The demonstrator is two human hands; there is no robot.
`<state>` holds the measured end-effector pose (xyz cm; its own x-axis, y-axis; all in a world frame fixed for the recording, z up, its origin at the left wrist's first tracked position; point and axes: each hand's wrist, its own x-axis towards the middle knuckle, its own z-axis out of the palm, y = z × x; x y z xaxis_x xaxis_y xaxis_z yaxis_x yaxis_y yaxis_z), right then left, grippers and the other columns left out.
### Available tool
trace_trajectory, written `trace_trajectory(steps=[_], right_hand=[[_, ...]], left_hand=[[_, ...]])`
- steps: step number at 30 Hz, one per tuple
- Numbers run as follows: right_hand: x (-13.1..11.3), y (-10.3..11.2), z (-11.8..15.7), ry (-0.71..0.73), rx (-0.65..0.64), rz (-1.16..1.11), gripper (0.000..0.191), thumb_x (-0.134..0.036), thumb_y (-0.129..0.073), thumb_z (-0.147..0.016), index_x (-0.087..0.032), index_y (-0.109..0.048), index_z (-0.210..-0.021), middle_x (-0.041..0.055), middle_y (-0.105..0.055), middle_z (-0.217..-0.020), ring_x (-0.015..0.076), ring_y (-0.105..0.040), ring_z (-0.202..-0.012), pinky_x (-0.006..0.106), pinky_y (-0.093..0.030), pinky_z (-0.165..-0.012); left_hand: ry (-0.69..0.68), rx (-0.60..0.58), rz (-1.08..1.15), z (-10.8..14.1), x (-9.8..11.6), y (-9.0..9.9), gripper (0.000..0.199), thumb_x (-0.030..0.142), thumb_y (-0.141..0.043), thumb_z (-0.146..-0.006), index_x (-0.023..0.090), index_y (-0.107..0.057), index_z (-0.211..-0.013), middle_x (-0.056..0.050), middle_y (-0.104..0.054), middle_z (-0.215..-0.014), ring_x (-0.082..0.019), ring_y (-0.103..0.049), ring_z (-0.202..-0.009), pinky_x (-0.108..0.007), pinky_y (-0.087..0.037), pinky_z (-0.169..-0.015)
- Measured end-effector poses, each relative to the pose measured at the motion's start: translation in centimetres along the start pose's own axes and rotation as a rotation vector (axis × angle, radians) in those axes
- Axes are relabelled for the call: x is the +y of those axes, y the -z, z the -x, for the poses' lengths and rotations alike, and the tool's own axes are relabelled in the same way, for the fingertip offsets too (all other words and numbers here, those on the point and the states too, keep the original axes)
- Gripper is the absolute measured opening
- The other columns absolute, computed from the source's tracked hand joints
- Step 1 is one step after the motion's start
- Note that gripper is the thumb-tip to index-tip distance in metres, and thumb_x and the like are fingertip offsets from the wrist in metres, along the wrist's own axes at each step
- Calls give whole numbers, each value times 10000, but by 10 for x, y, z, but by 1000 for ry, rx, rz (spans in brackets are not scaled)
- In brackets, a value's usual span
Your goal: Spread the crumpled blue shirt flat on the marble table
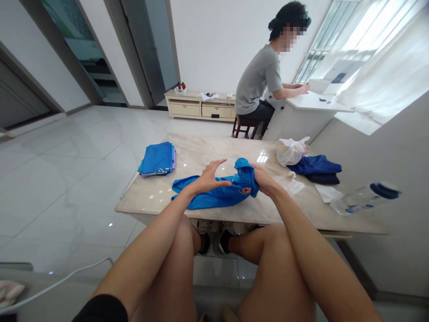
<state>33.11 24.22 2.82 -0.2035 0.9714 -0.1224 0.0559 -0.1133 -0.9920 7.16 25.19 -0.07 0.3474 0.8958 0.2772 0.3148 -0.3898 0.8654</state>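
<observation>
A bright blue garment [217,197] with a small red-and-white badge lies across the middle of the marble-topped table [197,152], its right end bunched and lifted. My right hand [264,180] grips that raised end, the fingers partly hidden behind the cloth. Over the garment's middle is my left hand [211,177], thumb and fingers spread apart with nothing between them. At the table's left end rests a stack of folded clothes [157,158], blue on top with purple and teal edges below.
On the table's right are a white plastic bag [291,151], a dark blue folded cloth [317,169], pieces of white paper [326,193] and a clear bottle with a blue lid [365,198]. Beyond the table, another person [258,80] sits at a white desk [315,102]. A low cabinet [184,107] lines the wall.
</observation>
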Motion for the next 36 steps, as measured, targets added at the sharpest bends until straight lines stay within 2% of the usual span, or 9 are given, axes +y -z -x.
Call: trace_trajectory(steps=[3, 6, 12, 15, 18, 23, 29, 33, 36], right_hand=[[-10, -11, 8, -33, -149, -4, 271, -427, -832, -799, -230, -735, -957, 13, -776, -906, 197, -697, -778, 302, -598, -727], [-9, -7, 6, 2, -84, 44, 346, -544, -828, -843, -235, -705, -938, 8, -772, -911, 212, -711, -835, 310, -606, -771], [1, 3, 8, -16, -205, 72, 739, -905, -602, -929, -226, -750, -1180, 72, -816, -1135, 287, -751, -1084, 379, -640, -945], [7, -5, 12, 32, -379, 343, 617, -612, -908, -810, -241, -757, -1278, 55, -813, -1234, 275, -744, -1098, 361, -625, -959], [14, -9, 7, 20, -446, 667, 299, -335, -874, -793, -210, -820, -1059, 35, -837, -1048, 251, -741, -949, 310, -588, -847], [19, 13, -8, 24, -155, 840, 126, -247, -680, -832, -195, -792, -807, -13, -723, -697, 190, -643, -699, 260, -445, -626], [25, 32, -5, 25, -48, 947, 164, -171, -662, -800, -200, -747, -663, 36, -725, -667, 226, -675, -714, 282, -440, -630], [28, 31, -4, 73, -61, 927, 147, -191, -684, -854, -200, -809, -777, 58, -782, -759, 234, -707, -747, 283, -476, -664], [32, 31, -7, 91, -74, 948, 132, -195, -700, -876, -203, -826, -838, 68, -815, -850, 240, -732, -819, 274, -489, -713]], left_hand=[[67, -238, 110, -3, 13, -17, 600, 480, -968, -726, 273, -820, -1269, -95, -789, -1368, -357, -682, -1359, -452, -501, -1196], [97, -346, 166, -5, 18, -23, 263, 425, -855, -814, 237, -851, -999, -78, -851, -1108, -324, -761, -1142, -418, -550, -1080], [61, -50, 289, -8, 23, -18, 127, 333, -708, -864, 223, -643, -862, 0, -681, -839, -187, -636, -830, -306, -516, -816], [61, 120, 159, -6, 22, -9, 203, 307, -628, -892, 254, -462, -788, 54, -480, -731, -149, -471, -707, -286, -400, -699], [54, 248, -36, -4, 16, 9, 217, 240, -590, -877, 267, -389, -798, 57, -429, -737, -157, -422, -710, -304, -353, -707], [189, 330, -213, 10, -7, 45, 175, 225, -622, -829, 275, -462, -878, 49, -503, -762, -183, -512, -738, -313, -383, -741], [326, -49, -184, 37, -44, 64, 443, 489, -926, -667, 267, -733, -998, -42, -769, -929, -281, -720, -919, -334, -518, -835], [468, -276, -412, 47, -69, 68, 577, 417, -1016, -460, 275, -802, -977, -107, -809, -1071, -376, -744, -1065, -376, -541, -911], [491, -314, -544, 50, -80, 64, 575, 382, -960, -537, 255, -803, -1075, -152, -803, -1151, -402, -737, -1112, -403, -542, -944]])
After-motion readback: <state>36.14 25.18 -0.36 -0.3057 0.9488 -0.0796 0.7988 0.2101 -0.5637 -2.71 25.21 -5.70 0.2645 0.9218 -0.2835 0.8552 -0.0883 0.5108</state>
